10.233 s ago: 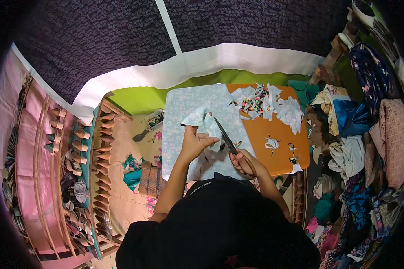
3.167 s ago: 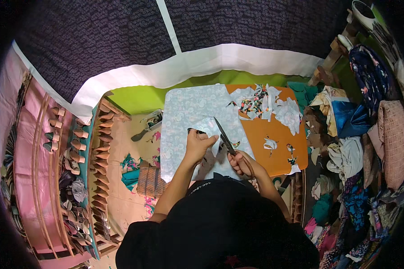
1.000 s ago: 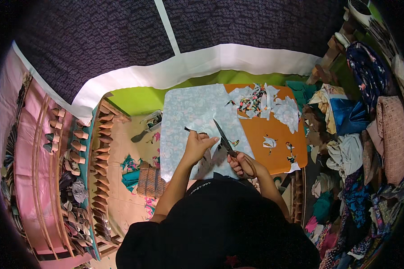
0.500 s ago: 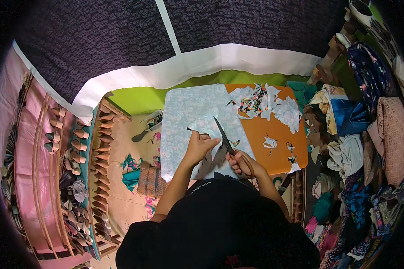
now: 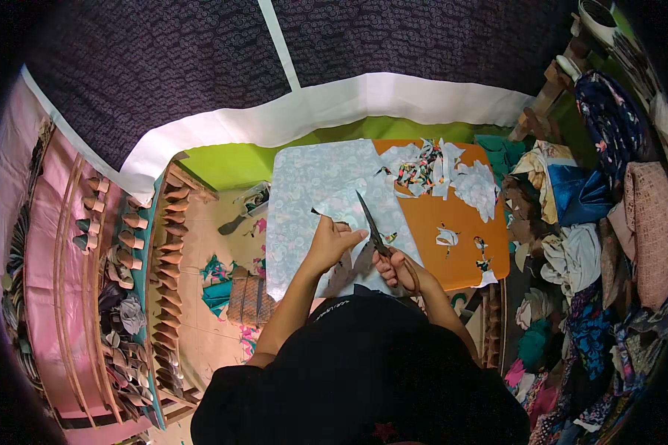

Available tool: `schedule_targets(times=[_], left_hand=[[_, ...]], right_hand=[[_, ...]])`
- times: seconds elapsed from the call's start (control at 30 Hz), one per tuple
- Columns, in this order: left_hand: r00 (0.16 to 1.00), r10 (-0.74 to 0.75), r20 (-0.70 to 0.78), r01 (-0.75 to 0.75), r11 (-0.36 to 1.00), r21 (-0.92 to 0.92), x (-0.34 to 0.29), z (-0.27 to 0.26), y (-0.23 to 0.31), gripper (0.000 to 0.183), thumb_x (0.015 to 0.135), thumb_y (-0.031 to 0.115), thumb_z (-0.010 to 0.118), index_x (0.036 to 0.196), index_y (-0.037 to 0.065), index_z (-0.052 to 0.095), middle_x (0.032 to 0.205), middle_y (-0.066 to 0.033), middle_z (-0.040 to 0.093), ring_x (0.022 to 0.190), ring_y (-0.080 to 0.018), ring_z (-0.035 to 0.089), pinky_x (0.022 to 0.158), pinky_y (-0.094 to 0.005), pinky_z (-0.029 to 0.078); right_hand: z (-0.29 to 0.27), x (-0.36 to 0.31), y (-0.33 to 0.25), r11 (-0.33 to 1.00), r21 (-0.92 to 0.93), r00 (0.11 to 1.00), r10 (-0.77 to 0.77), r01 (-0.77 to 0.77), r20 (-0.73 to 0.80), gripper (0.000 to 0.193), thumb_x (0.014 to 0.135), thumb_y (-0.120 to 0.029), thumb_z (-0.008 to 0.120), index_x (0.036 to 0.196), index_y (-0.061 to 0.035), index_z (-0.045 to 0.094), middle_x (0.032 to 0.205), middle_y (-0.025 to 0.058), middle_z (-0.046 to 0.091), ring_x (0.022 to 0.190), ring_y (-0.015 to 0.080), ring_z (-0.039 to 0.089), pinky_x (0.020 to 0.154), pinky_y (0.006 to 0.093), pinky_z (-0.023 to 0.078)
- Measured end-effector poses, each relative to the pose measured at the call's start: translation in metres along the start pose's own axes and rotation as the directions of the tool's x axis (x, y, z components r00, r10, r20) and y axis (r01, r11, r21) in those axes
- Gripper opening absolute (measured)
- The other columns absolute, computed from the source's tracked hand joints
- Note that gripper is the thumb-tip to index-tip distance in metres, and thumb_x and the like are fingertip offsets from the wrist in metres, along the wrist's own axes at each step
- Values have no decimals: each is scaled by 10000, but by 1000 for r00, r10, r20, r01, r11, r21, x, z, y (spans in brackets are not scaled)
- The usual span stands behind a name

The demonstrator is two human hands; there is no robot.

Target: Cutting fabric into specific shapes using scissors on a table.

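Above the pale grey-blue patterned cloth sheet (image 5: 312, 174), my left hand (image 5: 334, 243) pinches a whitish fabric piece (image 5: 343, 206), my right hand (image 5: 395, 268) grips long dark metal scissors (image 5: 373, 230); a leftward slip could nick me.

Your dark scissors (image 5: 371, 224), blades slanting to upper left, mid-frame, your pale cloth piece (image 5: 343, 210), dark at its left tip, pinched just left of the blades

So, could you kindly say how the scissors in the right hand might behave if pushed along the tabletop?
The scissors are probably stiff, as their long dark blade looks straight and metallic. That metallic look suggests some weight for their size. Given their tapering shape, they seem apt to slide or pivot rather than roll.
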State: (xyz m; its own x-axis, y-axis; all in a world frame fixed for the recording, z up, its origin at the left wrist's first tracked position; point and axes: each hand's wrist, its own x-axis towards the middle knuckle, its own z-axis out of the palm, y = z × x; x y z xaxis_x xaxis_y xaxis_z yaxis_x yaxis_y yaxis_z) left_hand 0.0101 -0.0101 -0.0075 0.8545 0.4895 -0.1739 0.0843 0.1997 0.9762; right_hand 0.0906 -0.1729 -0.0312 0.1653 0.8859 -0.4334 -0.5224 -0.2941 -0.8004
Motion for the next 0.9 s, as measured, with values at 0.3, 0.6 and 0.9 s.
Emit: schedule_targets(times=[0.3,0.6,0.9], left_hand=[[1000,12,-3,-11,999,39,2,-2,-2,602,652,36,677,1088,-27,268,716,-64,495,602,-92,491,508,-207,411],[998,34,-52,-33,999,18,2,-1,-9,526,658,52,677,1019,-21,301,704,-61,492,612,-90,493,506,-201,408],[989,1,-150,-2,1000,-3,9,-7,-14,265,662,118,690,676,-14,461,564,-14,491,508,-48,446,433,-183,349]], right_hand=[[-1,-5,-3,999,-29,1000,21,-22,-9,751,502,-760,464,837,-92,392,590,-71,304,462,17,251,400,149,226],[-6,-2,4,989,-67,990,-128,132,60,754,550,-738,470,905,-79,376,656,-57,300,525,22,268,457,148,260],[-11,2,16,978,-103,983,-180,182,27,184,822,-193,419,939,-53,401,646,-37,355,507,48,322,431,172,281]])
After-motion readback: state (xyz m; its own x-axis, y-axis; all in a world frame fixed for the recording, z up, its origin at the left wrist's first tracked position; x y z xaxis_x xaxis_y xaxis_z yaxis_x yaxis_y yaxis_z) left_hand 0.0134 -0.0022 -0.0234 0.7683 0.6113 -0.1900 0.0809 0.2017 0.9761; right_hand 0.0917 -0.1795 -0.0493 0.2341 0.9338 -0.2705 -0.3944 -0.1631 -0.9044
